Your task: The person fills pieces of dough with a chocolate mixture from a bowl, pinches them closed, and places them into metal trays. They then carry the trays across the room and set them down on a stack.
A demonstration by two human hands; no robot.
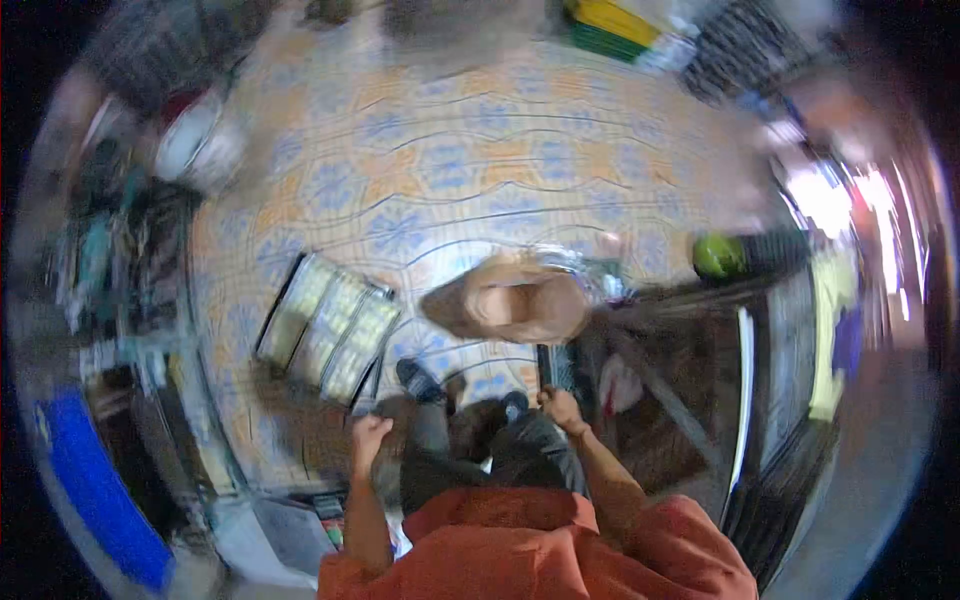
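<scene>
Motion blurs much of the head view. My left hand (370, 430) is closed at my left side, near the lower corner of a tilted dark-framed case (335, 325) divided into pale sections. I see nothing in its fingers. My right hand (562, 405) is also curled closed in front of my right thigh. A narrow dark piece (558, 368) appears just beyond it; I cannot make out whether the fingers hold it. Ahead of my feet sits a smeared brown object (500, 300) with a rounded hollow in its middle.
Patterned floor tiles (450, 165) spread ahead. Dark wooden furniture (670, 400) stands on my right, with a green round item (720, 256) beyond it. A blue panel (100, 490) lies at lower left. A yellow and green box (610, 30) is at the far side.
</scene>
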